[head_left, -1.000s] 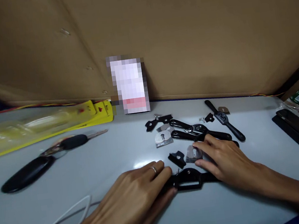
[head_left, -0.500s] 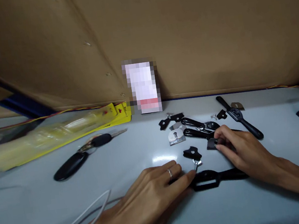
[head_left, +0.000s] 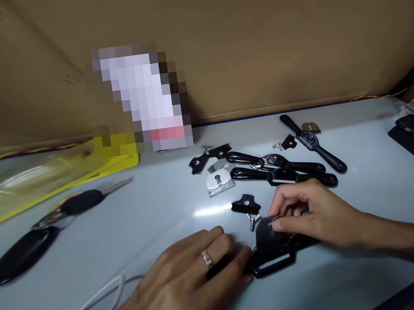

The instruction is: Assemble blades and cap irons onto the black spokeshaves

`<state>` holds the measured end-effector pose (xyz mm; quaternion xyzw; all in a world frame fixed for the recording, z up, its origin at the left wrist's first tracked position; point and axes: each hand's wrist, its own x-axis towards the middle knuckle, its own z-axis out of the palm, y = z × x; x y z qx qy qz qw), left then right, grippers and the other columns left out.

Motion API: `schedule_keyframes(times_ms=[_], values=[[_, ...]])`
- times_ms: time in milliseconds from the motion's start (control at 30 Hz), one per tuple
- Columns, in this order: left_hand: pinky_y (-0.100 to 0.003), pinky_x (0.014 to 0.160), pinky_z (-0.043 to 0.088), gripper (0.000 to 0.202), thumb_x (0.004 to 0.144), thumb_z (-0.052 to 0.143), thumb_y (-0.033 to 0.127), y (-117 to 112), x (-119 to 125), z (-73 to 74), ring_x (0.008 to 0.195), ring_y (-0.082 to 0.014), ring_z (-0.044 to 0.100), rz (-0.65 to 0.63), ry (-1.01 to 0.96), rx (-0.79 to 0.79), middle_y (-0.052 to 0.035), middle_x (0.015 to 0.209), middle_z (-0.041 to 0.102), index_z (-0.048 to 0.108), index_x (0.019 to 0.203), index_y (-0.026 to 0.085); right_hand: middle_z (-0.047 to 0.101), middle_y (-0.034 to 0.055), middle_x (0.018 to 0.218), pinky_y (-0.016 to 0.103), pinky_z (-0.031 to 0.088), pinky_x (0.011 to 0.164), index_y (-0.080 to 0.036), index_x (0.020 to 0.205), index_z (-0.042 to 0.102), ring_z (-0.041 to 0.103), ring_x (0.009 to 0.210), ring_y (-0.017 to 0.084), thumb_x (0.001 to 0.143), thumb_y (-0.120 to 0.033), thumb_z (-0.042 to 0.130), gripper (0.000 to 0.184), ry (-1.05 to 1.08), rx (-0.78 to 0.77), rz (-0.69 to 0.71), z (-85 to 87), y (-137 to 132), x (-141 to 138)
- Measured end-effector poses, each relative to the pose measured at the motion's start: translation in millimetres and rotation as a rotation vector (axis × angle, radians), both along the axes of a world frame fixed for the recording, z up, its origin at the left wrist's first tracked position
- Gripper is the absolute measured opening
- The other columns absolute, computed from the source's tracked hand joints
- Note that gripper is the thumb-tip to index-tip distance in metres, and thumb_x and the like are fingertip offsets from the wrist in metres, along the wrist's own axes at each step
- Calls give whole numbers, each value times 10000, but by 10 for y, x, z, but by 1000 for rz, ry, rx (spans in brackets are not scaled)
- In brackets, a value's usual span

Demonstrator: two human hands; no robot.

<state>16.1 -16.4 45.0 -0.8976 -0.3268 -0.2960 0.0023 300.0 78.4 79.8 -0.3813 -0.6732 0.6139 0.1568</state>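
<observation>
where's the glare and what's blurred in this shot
Head view: white glare patch on the grey table; a mosaic block masks something by the cardboard wall; the yellow package at left is smeared; the right hand, pinching a dark plate, and the left hand look fairly sharp but dim.

Our left hand (head_left: 188,284) lies flat, palm down, fingers (head_left: 227,265) pointing toward two o'clock; our right hand (head_left: 316,217) reaches in from four o'clock, thumb and forefinger pinched together.
</observation>
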Motion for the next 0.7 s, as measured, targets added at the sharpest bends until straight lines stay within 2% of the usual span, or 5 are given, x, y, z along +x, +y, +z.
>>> schedule_keyframes(times_ms=[100, 267, 367, 467, 700], values=[[-343, 614, 515, 265, 1270, 548, 63, -21, -28, 17, 756, -175, 676, -4, 9, -21, 31, 943, 746, 752, 1299, 230, 736, -57, 787, 298, 524, 733, -246, 879, 803, 676, 752, 158, 975, -111, 956, 226, -42, 30, 43, -35, 3, -24], [-350, 653, 562, 267, 1188, 642, 59, -45, -58, 34, 789, -189, 717, 2, 29, -61, 28, 959, 763, 775, 1319, 249, 750, -56, 827, 298, 490, 756, -224, 894, 862, 655, 770, 140, 1003, -26, 918, 233, -95, 89, 86, 3, 9, -38], [-354, 647, 546, 232, 1272, 583, 110, -57, -63, 19, 745, -185, 680, 4, 14, -62, 27, 923, 729, 768, 1323, 240, 708, -74, 763, 291, 465, 719, -219, 920, 884, 625, 730, 135, 1024, -19, 890, 226, -124, 95, 92, 18, 18, -39], [-352, 709, 606, 235, 1310, 553, 147, -71, -72, 5, 778, -199, 704, -2, 30, -83, 10, 944, 735, 765, 1367, 230, 673, -90, 711, 284, 440, 682, -221, 894, 873, 579, 677, 126, 1007, -15, 872, 235, -146, 91, 111, 33, 12, -36], [-360, 675, 637, 279, 1216, 586, 73, -65, -36, 48, 710, -202, 659, -13, 29, -103, 26, 887, 705, 769, 1345, 240, 789, -39, 876, 310, 488, 797, -230, 880, 845, 664, 801, 156, 1015, -47, 895, 233, -233, 287, 203, 77, -51, -30]])
